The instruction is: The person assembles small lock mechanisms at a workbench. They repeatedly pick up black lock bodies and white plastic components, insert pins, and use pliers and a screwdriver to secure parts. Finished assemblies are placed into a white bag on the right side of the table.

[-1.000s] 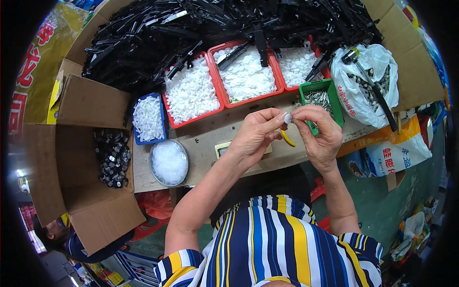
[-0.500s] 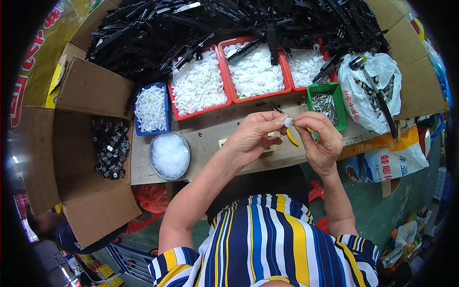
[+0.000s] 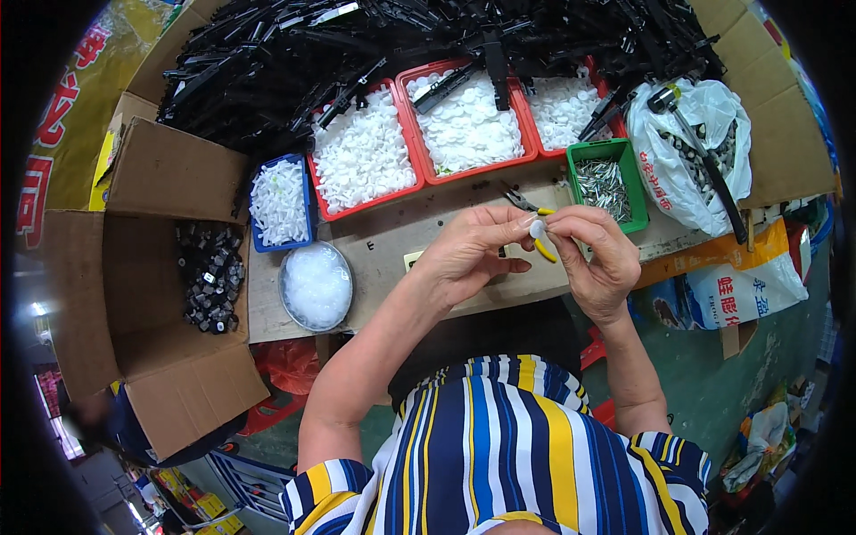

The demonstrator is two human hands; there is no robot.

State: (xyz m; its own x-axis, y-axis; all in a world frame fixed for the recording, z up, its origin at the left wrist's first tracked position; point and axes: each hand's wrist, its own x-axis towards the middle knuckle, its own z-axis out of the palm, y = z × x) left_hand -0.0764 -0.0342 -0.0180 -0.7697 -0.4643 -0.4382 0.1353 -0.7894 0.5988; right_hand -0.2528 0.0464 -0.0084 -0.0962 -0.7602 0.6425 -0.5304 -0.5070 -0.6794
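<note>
Left hand and right hand meet fingertip to fingertip, both pinching one white disc above the bench. Pliers lie just beyond the fingers. Judgement: keep disc square between fingertips, press evenly, avoid tilting.

Single view: head camera, worn on person's head, looking steeply down and forward over own chest. Fisheye lens bending straight edges toward rim, dark corners ringing picture. Striped shirt filling lower edge, very near lens. Forearms coming in from below, left hand and right hand meeting near centre, close to lens. Surface lying just beyond hands; red trays and cardboard box sitting farther out, toward upper and left rim.
</note>
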